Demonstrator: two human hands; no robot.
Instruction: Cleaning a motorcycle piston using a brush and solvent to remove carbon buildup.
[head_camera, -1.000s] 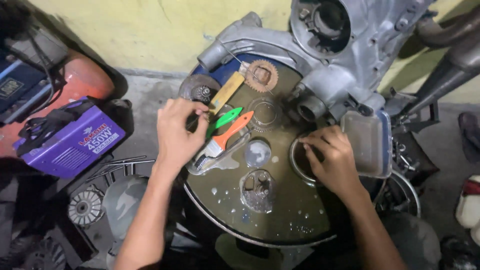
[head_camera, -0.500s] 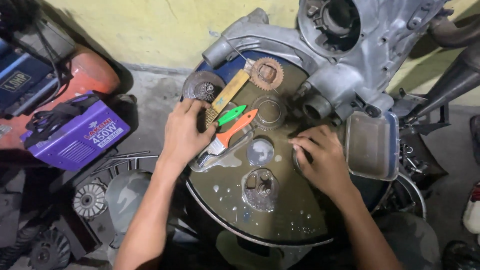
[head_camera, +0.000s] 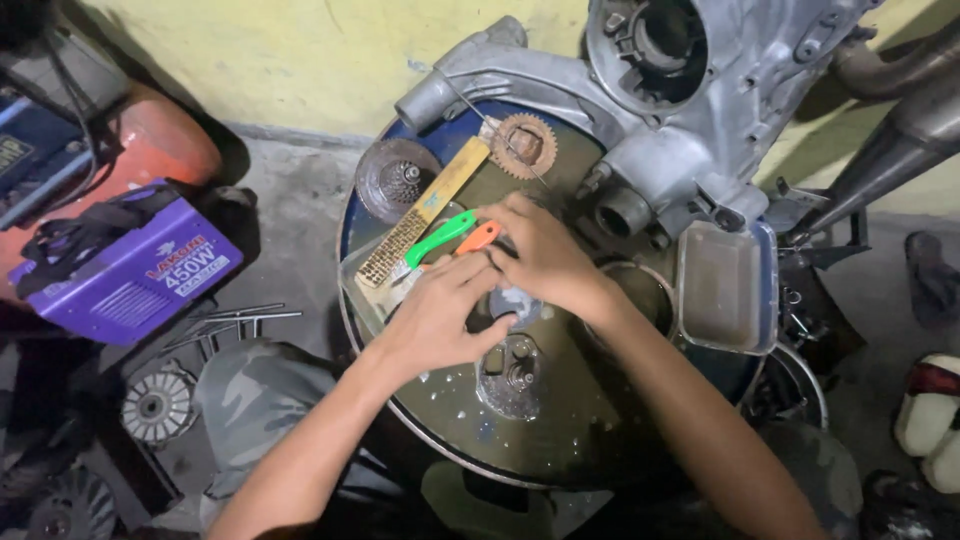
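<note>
Orange plastic handle (head_camera: 480, 236) is the thing in hand, lying on the drum top (head_camera: 560, 440) up-left of the drum's centre hub (head_camera: 512, 372). A green handle (head_camera: 440, 238) lies touching it on the left; both point down-left toward a wire brush (head_camera: 420, 215), wooden back, bristles facing down.

Right hand (head_camera: 545, 258): fingers curled narrow over the orange handle's upper end, thumb and forefinger look pinched on it. Contact is partly hidden, so that's a read, not a certainty.
Left hand (head_camera: 440, 315): fingers bent and close together, tips at the lower end of the two handles, just above the hub. Can't tell if it grips anything or just presses down.

Handling, my judgement:
- Handle is light, stiff plastic. No real weight.
- Drum top is wet or oily, with pale droplets around the hub, so expect the handle to be slick.
- Best hold is mid-handle, pinched across its width. The working end is hidden under the left hand, so stay off it.
- Green one lies against it and will likely drag along if the orange is slid rather than lifted.

Around the hub:
- Rusty gear (head_camera: 523, 144) further up, past the handles.
- Aluminium engine casing (head_camera: 700, 110) up-right, overhanging the drum edge.
- Clear rectangular tray (head_camera: 726, 288) to the right, near the rim.
- Purple welder box (head_camera: 125, 270) on the floor, well apart to the left.
</note>
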